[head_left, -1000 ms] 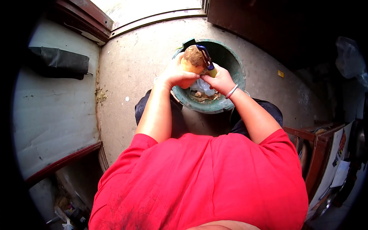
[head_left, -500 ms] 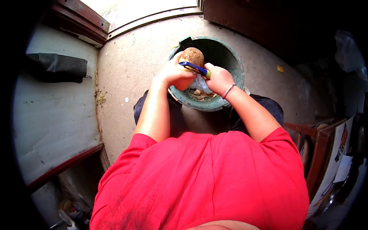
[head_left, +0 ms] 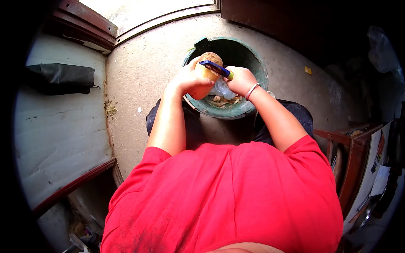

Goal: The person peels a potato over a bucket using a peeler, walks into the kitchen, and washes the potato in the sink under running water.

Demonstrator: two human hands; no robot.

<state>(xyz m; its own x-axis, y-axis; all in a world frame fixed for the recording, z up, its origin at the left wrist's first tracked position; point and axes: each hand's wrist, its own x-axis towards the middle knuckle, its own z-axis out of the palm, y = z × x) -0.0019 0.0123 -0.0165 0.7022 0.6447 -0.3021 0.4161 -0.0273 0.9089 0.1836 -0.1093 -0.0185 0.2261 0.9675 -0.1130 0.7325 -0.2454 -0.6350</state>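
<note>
Chunky rounded root-like vegetable, rough brown skin on top and yellow-orange lower down (head_left: 209, 59), held over the round green plastic bucket (head_left: 223, 113). Long axis: brown end up and away from the body, orange end down toward the person, leaning slightly left. Left hand (head_left: 188, 79) is nearer, fingers clamped around its left and lower side. Right hand (head_left: 241, 80) sits just right of it, fingers closed on the yellow-green handle of a blue-headed peeler (head_left: 215, 68). Key relation: peeler points left from the right hand, lying crosswise over the vegetable near the brown/orange border; blade contact can't be confirmed at this size. Below, in the bucket: crumpled clear plastic bag (head_left: 223, 90), pale-brown scraps (head_left: 218, 102). Silver-coloured bracelet (head_left: 252, 91) on right wrist. Bucket on bare grey-beige floor (head_left: 139, 76), between the knees.
</note>
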